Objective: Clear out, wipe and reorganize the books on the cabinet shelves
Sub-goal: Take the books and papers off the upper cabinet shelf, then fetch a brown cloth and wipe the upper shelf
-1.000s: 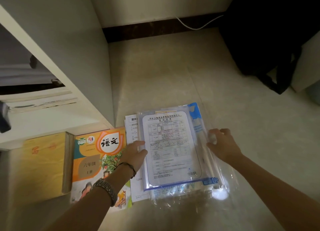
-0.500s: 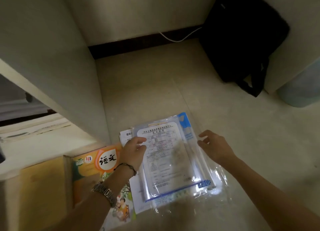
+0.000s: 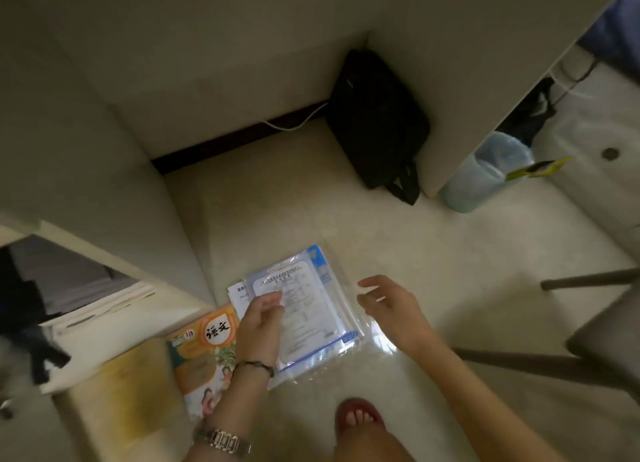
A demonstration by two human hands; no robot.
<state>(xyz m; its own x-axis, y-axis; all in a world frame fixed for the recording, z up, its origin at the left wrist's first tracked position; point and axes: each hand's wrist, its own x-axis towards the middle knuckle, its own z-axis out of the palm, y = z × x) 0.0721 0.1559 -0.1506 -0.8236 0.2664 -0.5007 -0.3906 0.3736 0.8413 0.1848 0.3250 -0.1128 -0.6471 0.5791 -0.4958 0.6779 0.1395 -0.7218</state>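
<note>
On the tiled floor [image 3: 433,288] in front of me lies a clear plastic document sleeve [image 3: 311,319] with a printed form inside and a blue strip along its far edge, resting on a few loose white sheets [image 3: 239,293]. My left hand [image 3: 259,326] hangs over the sleeve's left edge, fingers [image 3: 273,300] loosely curled and apart — whether they touch the plastic I cannot tell, and they grip nothing that I can make out. My right hand [image 3: 391,305] hovers just beside the sleeve's right edge, fingers spread and relaxed, clear of it.

Left of the sleeve, touching the loose sheets, is an orange textbook [image 3: 204,357] with a colourful cover, and beside that a thick yellow book [image 3: 135,382], both flat on the floor. They lie at the foot of the white cabinet [image 3: 104,184], whose lower shelf [image 3: 114,326] shows pale papers stacked at the back.

A watch [image 3: 225,441] and a thin bracelet [image 3: 254,364] sit on my left wrist — my sandalled foot [image 3: 360,418] is planted near the sleeve. Farther back, a black bag [image 3: 377,125] leans against the wall, with a pale blue bin [image 3: 481,174] to its right.
</note>
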